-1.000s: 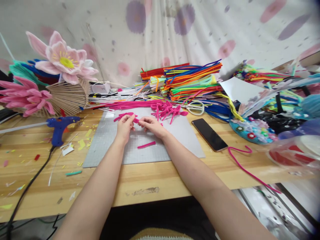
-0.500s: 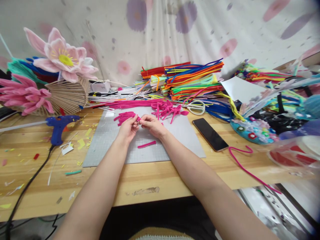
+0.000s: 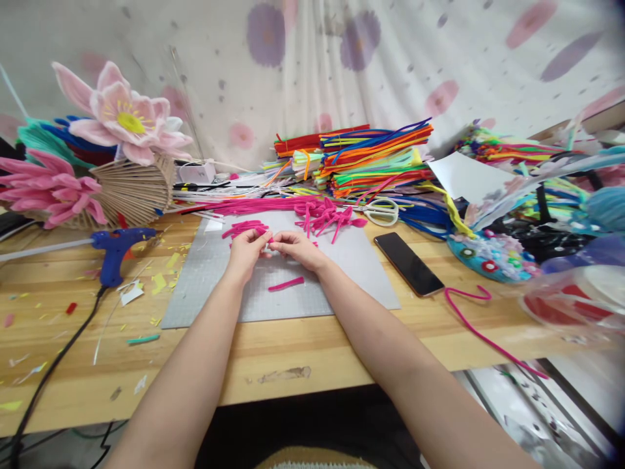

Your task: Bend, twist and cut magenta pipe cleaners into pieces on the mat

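Above the grey cutting mat (image 3: 361, 286), my left hand (image 3: 247, 254) and my right hand (image 3: 299, 249) meet fingertip to fingertip. Both pinch a small magenta pipe cleaner piece (image 3: 270, 240), mostly covered by the fingers. Just beyond my left hand lies a pile of cut magenta pipe cleaners (image 3: 244, 227). Farther right on the mat is a heap of bent magenta pipe cleaner shapes (image 3: 325, 216). One short straight magenta piece (image 3: 286, 284) rests on the mat nearer to me, below my hands.
A blue glue gun (image 3: 114, 253) with its cord lies left among scraps. Right of the mat are a black phone (image 3: 409, 264), scissors (image 3: 381, 212) and a curved magenta pipe cleaner (image 3: 481, 332). Bundles of coloured pipe cleaners (image 3: 375, 156) and pink fuzzy flowers (image 3: 127, 120) stand behind.
My hands stay together on the magenta piece, and the left fingers have shifted slightly around it. The whole view has moved a little. The other things lie as before.
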`<act>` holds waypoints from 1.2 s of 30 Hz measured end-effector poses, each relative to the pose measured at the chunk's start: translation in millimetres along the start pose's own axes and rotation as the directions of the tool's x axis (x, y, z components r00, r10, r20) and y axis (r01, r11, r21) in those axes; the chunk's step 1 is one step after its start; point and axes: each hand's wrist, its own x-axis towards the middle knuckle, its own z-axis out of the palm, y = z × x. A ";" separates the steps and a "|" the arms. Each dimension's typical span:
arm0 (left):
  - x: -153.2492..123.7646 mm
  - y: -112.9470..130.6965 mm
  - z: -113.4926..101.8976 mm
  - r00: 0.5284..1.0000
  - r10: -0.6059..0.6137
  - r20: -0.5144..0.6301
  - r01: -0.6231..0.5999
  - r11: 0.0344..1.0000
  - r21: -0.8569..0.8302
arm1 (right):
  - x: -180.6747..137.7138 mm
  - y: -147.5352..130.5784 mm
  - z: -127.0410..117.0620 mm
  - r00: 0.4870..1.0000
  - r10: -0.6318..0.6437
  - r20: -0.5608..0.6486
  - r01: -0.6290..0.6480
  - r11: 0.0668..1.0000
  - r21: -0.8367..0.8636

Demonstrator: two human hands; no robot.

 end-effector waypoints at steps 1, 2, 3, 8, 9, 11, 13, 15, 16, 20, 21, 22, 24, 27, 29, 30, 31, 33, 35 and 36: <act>0.5 -0.5 -0.3 1.000 -0.004 0.001 0.004 1.000 0.011 | 0.4 0.7 0.1 1.000 -0.020 -0.014 0.020 0.999 -0.026; 1.0 -0.8 -0.4 1.000 -0.012 0.002 0.012 1.000 0.016 | 0.8 1.2 0.5 0.998 -0.049 -0.032 0.047 0.998 -0.053; 1.4 -1.0 -0.5 1.000 -0.022 0.001 0.022 1.000 0.018 | 1.1 1.3 1.0 0.996 -0.080 -0.049 0.076 0.994 -0.077; 1.8 1.2 -0.1 0.997 -0.083 -0.008 0.083 0.996 0.022 | 0.5 -2.4 4.7 0.981 -0.165 -0.101 0.152 0.980 -0.126; 1.6 1.7 -0.1 0.997 -0.081 -0.009 0.081 0.996 0.026 | 0.1 -3.5 5.5 0.980 -0.169 -0.106 0.155 0.979 -0.129; 1.2 2.3 -0.6 0.998 -0.060 -0.007 0.061 0.998 0.030 | -0.6 -5.5 7.0 0.978 -0.173 -0.117 0.157 0.979 -0.133; 1.1 2.0 -1.3 0.999 -0.033 0.004 0.033 0.999 0.012 | -1.0 -6.7 8.3 0.977 -0.170 -0.130 0.154 0.980 -0.124; 1.6 0.6 -2.2 1.000 -0.010 0.024 0.010 0.999 -0.030 | -1.1 -6.6 9.4 0.979 -0.151 -0.135 0.140 0.986 -0.093; 2.2 -0.4 -2.6 0.999 -0.004 0.037 0.006 0.999 -0.053 | -1.2 -6.1 9.7 0.982 -0.139 -0.131 0.131 0.989 -0.069; 6.2 -5.3 -4.2 0.999 0.024 0.030 -0.022 0.998 -0.066 | -0.8 -1.4 8.9 0.996 -0.082 -0.047 0.083 0.996 0.021; 7.2 -6.5 -4.5 0.999 0.047 0.013 -0.047 0.998 -0.046 | -0.5 -0.3 8.2 0.997 -0.067 -0.027 0.067 0.997 0.031; 7.9 -7.6 -4.7 0.997 0.076 -0.003 -0.076 0.997 -0.020 | -0.2 0.6 7.5 0.998 -0.055 -0.019 0.056 0.998 0.032; 8.5 -9.2 -5.1 0.990 0.137 -0.014 -0.137 0.990 0.038 | 0.5 0.8 6.3 0.998 -0.054 -0.035 0.055 0.998 0.008; 7.3 -9.9 -5.7 0.974 0.228 -0.012 -0.225 0.965 0.132 | 0.5 -2.2 6.3 0.993 -0.088 -0.079 0.083 0.995 -0.058; 6.1 -8.7 -6.6 0.958 0.284 -0.024 -0.276 0.945 0.178 | -0.2 -4.8 7.4 0.990 -0.096 -0.100 0.089 0.993 -0.075; 5.6 -7.7 -7.1 0.954 0.298 -0.032 -0.287 0.940 0.184 | -0.7 -5.6 8.2 0.990 -0.092 -0.107 0.085 0.994 -0.070; 5.2 -6.4 -7.7 0.955 0.295 -0.036 -0.285 0.943 0.173 | -1.1 -5.9 8.8 0.991 -0.084 -0.109 0.078 0.995 -0.057; 5.1 -3.9 -8.6 0.973 0.230 -0.012 -0.227 0.967 0.114 | -1.6 -5.1 9.4 0.994 -0.060 -0.093 0.059 0.998 -0.018; 5.5 -2.3 -9.0 0.989 0.143 0.033 -0.145 0.988 0.055 | -1.5 -3.1 9.0 0.997 -0.039 -0.066 0.040 0.999 0.012; 5.9 -2.1 -9.0 0.992 0.117 0.048 -0.119 0.992 0.043 | -1.2 -2.1 8.5 0.998 -0.030 -0.058 0.031 0.999 0.017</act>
